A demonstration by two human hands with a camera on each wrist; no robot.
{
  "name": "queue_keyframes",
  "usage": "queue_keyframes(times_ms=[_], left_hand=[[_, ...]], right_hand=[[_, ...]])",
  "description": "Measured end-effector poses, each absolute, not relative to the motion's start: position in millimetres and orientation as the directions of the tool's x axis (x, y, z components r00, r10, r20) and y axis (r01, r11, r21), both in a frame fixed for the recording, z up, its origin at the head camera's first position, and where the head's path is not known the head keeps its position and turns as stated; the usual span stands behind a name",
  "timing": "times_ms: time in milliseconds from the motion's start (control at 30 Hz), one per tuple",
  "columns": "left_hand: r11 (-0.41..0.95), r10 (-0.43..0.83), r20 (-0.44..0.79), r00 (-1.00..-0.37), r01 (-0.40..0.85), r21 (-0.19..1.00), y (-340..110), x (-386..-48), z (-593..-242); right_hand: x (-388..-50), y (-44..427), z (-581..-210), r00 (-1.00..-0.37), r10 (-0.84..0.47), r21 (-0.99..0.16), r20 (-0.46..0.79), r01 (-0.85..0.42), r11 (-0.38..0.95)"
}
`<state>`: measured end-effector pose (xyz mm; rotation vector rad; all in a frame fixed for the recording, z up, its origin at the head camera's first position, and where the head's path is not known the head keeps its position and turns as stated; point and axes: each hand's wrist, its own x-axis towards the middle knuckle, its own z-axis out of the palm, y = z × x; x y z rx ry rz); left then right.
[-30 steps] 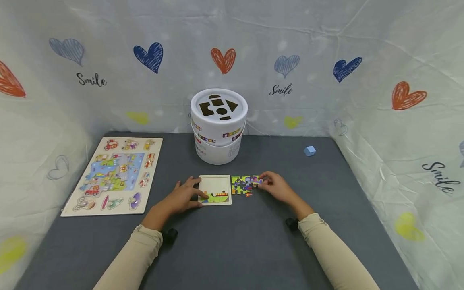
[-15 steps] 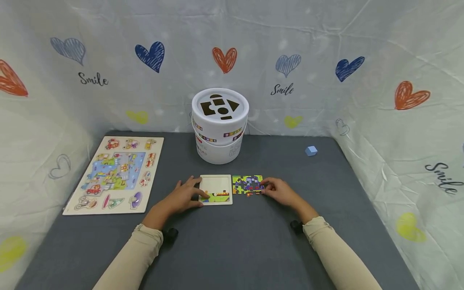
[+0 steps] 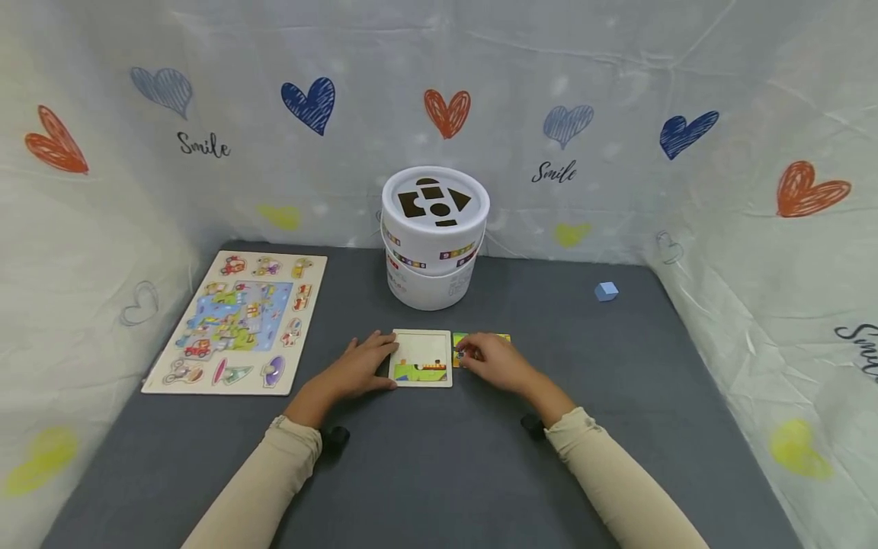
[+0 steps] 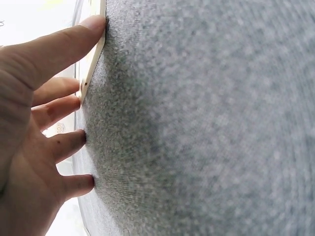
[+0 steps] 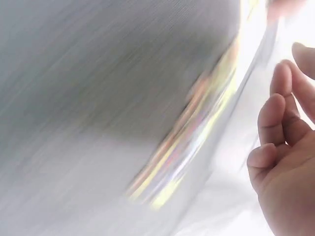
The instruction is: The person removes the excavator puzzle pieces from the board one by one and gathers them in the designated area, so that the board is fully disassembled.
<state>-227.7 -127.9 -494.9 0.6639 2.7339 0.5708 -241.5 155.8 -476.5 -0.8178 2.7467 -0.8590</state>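
Observation:
A small square wooden puzzle tray (image 3: 421, 345) lies mid-table, its lower part filled with a green and red picture and its upper part bare. My left hand (image 3: 362, 369) rests at its left side, with spread fingers and the thumb (image 4: 74, 42) touching the edge. To the tray's right lie colourful jigsaw pieces (image 3: 458, 339), mostly covered in the head view by my right hand (image 3: 499, 361). In the right wrist view these pieces look blurred. The right fingers (image 5: 272, 110) are loosely bent above them, and no piece shows between fingertips and thumb.
A large wooden picture board (image 3: 309, 286) lies at the left. Behind the tray stands a white bucket (image 3: 432, 267) with shape cutouts in its lid. A blue cube (image 3: 607, 291) sits at the back right. A curtain with hearts (image 3: 507, 69) encloses the table's back and sides.
My right hand has moved left from the right end of the jigsaw pieces to above them, near the tray. The left fingers have drawn back to the tray's left edge. The head view has shifted slightly.

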Motion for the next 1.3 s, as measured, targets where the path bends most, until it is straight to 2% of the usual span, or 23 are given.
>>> queue_keyframes(times_ms=[167, 267, 367, 700, 933, 1067, 1167, 1300], left_hand=[[0.837, 0.473, -0.176, -0.863, 0.379, 0.394, -129, -228, -494], [0.830, 0.488, -0.172, -0.856, 0.393, 0.396, -129, -228, -493], [0.819, 0.502, -0.164, -0.849, 0.406, 0.404, -127, -229, -490], [0.821, 0.501, -0.170, -0.849, 0.404, 0.403, -126, -229, -488], [0.826, 0.496, -0.166, -0.852, 0.403, 0.395, -127, -228, -494], [0.827, 0.494, -0.164, -0.854, 0.404, 0.392, -127, -228, -495], [0.826, 0.493, -0.163, -0.855, 0.401, 0.396, -127, -229, -495], [0.831, 0.488, -0.161, -0.858, 0.401, 0.386, -126, -229, -496]], right_hand=[[-246, 101, -477, -0.732, -0.681, -0.400, 0.028, -0.632, 0.663], [-246, 83, -482, -0.718, -0.696, -0.363, -0.022, -0.643, 0.674], [-246, 76, -484, -0.731, -0.681, -0.350, -0.050, -0.625, 0.698], [-246, 72, -484, -0.779, -0.625, -0.418, -0.049, -0.553, 0.721], [-243, 76, -484, -0.803, -0.596, -0.604, 0.010, -0.479, 0.636], [-245, 99, -475, -0.824, -0.566, -0.686, -0.016, -0.403, 0.606], [-247, 125, -471, -0.846, -0.530, -0.684, -0.054, -0.356, 0.637], [-247, 155, -476, -0.841, -0.533, -0.662, -0.098, -0.345, 0.665]])
